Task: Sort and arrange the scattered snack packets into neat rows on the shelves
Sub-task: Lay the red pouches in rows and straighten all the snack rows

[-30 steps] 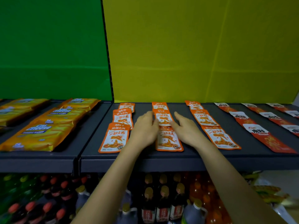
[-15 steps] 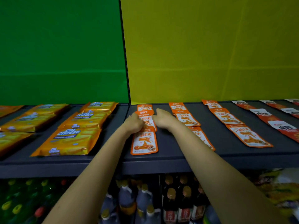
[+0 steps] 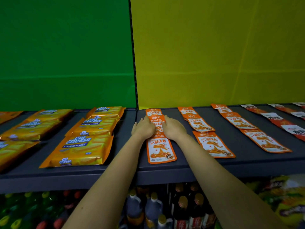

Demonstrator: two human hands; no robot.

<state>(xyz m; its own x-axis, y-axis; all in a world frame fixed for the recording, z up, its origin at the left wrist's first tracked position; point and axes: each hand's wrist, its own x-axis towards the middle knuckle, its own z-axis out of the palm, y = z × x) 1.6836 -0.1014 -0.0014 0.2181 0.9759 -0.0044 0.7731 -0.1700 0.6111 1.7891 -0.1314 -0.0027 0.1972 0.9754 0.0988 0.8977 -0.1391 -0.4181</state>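
Orange snack packets lie in rows running front to back on the dark shelf (image 3: pixel 181 164). My left hand (image 3: pixel 143 128) and my right hand (image 3: pixel 174 128) lie flat on either side of the middle packet (image 3: pixel 157 122) of the leftmost row, fingers straight, pressing its edges. The front packet (image 3: pixel 160 150) of that row lies just below my wrists, and a back packet (image 3: pixel 153 111) sits near the wall. Two more orange rows (image 3: pixel 200 125) (image 3: pixel 240 123) run to the right.
Yellow Cal Cheese wafer packs (image 3: pixel 82 146) fill the left shelf section in rows. Red-and-white packets (image 3: pixel 280 122) lie at the far right. A green and a yellow back panel rise behind. Bottles (image 3: pixel 153 210) stand on the lower shelf.
Both hands moved from the second orange row to the leftmost one and now flank its middle packet. The camera has turned left.
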